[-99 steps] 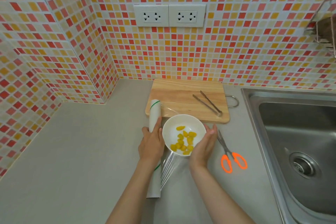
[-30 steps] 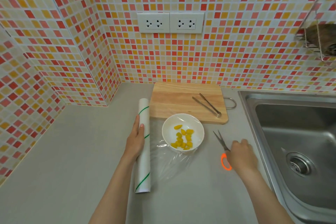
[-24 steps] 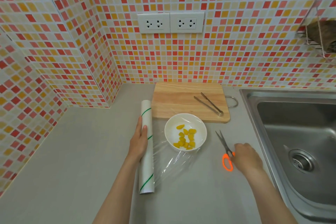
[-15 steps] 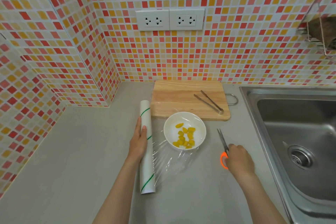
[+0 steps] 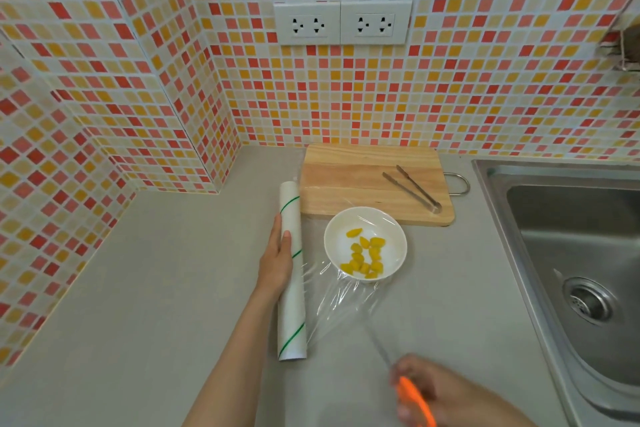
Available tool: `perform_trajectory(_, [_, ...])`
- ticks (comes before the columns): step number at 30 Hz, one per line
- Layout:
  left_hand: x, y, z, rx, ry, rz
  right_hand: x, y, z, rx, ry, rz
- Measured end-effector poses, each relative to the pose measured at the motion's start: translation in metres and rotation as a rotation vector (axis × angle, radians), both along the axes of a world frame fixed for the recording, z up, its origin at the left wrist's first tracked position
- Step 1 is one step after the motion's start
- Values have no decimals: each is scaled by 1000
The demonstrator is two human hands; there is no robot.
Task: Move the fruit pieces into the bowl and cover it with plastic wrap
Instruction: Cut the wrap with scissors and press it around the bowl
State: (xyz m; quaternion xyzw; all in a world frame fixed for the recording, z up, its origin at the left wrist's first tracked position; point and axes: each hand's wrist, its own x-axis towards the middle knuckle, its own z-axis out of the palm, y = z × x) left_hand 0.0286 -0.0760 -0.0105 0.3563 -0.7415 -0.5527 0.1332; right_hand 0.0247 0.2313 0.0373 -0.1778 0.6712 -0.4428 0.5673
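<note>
Your two hands split the work: roll and scissors.

Your left hand (image 5: 277, 263) lies flat on the plastic wrap roll (image 5: 292, 274) on the table (image 5: 156, 288); wrap (image 5: 343, 302) stretches over the bowl (image 5: 365, 244) of fruit pieces (image 5: 363, 258). Your right hand (image 5: 429, 392), blurred, seems closed around the orange-handled scissors (image 5: 414, 399).

Left hand (image 5: 277, 262) rests on wrap roll (image 5: 292, 274); right hand (image 5: 427, 392) grips orange scissors (image 5: 414, 399) near wrapped bowl (image 5: 365, 245)
</note>
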Motion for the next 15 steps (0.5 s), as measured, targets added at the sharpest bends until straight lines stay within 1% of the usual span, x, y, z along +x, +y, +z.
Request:
perform_trajectory(2, [0,0,-1,17,2,0,16,-22,-9,26,2,27])
perform_trajectory(5, [-1,0,-1,24,12,2,20,-53,-8,35,8,-10])
perform_trajectory(10, [-1,-1,-2,28,30,2,13,-82,2,43,111,-1])
perform_trajectory(15, [1,-2,-3,50,45,3,16,-97,-3,-41,59,-205])
